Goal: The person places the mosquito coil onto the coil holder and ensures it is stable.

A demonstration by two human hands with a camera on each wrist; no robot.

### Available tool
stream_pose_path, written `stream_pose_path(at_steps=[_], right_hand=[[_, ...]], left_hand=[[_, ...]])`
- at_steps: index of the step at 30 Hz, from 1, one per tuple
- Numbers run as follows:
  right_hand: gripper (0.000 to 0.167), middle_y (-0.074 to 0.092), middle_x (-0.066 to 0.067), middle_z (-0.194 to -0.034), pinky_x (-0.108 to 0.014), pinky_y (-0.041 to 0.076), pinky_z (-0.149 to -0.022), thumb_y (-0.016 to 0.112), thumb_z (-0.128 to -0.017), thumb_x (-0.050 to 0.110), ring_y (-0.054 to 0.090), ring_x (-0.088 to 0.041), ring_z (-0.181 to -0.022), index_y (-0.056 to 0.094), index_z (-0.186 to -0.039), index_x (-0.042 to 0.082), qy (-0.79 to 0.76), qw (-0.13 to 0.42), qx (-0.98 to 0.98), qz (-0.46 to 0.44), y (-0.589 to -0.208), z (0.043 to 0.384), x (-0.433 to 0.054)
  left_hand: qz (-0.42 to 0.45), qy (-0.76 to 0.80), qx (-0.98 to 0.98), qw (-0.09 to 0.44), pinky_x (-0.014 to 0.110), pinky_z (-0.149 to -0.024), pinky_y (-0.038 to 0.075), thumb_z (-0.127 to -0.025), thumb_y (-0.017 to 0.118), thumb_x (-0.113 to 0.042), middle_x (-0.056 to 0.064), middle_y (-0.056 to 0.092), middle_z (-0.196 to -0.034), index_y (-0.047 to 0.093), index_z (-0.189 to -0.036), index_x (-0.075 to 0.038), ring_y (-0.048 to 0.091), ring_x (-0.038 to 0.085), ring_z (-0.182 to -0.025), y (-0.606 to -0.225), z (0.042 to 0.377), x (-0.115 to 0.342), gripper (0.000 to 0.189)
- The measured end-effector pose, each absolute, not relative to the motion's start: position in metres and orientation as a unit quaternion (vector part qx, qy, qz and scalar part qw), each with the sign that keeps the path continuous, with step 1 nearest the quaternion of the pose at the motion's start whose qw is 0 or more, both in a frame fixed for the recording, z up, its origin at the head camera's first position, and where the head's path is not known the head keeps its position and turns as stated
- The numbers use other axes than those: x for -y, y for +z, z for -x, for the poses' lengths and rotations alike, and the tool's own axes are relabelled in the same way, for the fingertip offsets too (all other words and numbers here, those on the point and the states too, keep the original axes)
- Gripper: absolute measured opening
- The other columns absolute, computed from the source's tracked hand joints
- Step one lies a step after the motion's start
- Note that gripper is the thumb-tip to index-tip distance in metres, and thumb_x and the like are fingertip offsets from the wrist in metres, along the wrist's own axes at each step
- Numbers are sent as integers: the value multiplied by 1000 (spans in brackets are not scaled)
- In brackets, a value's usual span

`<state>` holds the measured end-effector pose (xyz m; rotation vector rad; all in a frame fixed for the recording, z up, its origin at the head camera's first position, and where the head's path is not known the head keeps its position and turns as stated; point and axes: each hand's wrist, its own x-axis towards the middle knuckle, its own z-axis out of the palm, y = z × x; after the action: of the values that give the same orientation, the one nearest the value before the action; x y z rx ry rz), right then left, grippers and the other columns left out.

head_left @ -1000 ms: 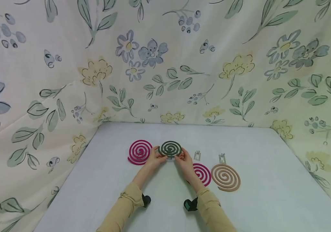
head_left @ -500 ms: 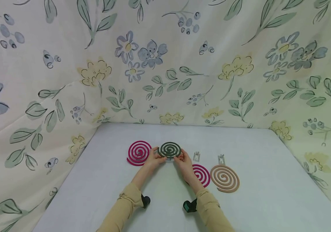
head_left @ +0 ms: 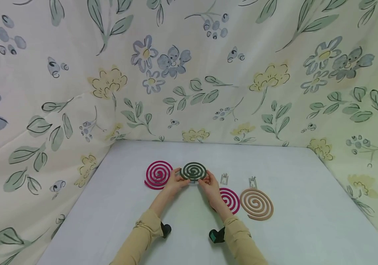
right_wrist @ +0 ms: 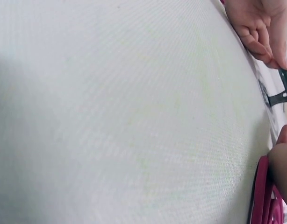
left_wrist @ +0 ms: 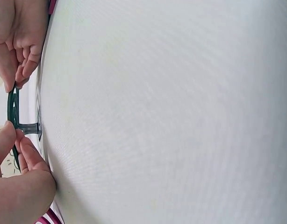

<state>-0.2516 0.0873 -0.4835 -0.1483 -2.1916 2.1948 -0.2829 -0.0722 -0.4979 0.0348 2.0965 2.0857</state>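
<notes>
A dark green mosquito coil (head_left: 193,170) lies level above the table, with both hands at its near rim. My left hand (head_left: 177,181) pinches its left side between thumb and fingers. At its right side my right hand (head_left: 210,184) pinches the rim the same way. Beneath the coil, a small metal stand (left_wrist: 29,128) reaches from its middle down to the tabletop, seen in the left wrist view. A pink coil (head_left: 159,175) rests beside my left hand. Another pink coil (head_left: 231,200) lies partly hidden behind my right wrist.
A tan coil (head_left: 257,204) lies on the white table (head_left: 308,221) to the right. Two small metal stands, one (head_left: 224,179) near my right hand and one (head_left: 253,182) touching the tan coil's far edge, sit behind. A floral cloth (head_left: 189,92) hangs behind the table.
Both hands keep the same pinch on the green coil. The whole scene has shifted very slightly in the head view; otherwise little differs.
</notes>
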Motion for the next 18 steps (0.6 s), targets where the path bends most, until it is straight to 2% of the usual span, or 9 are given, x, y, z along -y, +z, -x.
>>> stream_pose_path(at_steps=[5,9,14,18], right_hand=[[60,46,-7,-95,-10,39,-65,56,-89,-3,44,-6,-80,28,-140,-14,707,19,705,50,-483,251,-87],[60,46,-8,-96,-10,39,-65,56,-89,-3,43,-6,-80,28,-140,-14,708,19,704,48,-484,252,-87],[61,47,-8,-95,-11,39,-64,59,-88,-3,44,-7,-79,28,-140,-14,709,21,704,46,-495,260,-89],[63,47,-6,-95,-11,40,-64,60,-88,0,45,-6,-79,29,-141,-12,707,21,705,51,-509,268,-90]], left_hand=[[-15,706,-701,100,16,-69,44,-86,61,4,6,61,-83,16,-142,6,52,4,-72,-496,282,73,72],[-18,703,-703,104,17,-69,45,-86,59,7,11,61,-84,13,-141,9,52,6,-74,-488,278,73,71],[-37,703,-705,89,24,-75,48,-85,65,1,12,63,-88,14,-143,4,55,10,-79,-500,286,75,77],[-106,726,-676,71,27,-74,51,-82,74,-14,7,67,-89,14,-143,-6,60,12,-82,-579,333,85,86]])
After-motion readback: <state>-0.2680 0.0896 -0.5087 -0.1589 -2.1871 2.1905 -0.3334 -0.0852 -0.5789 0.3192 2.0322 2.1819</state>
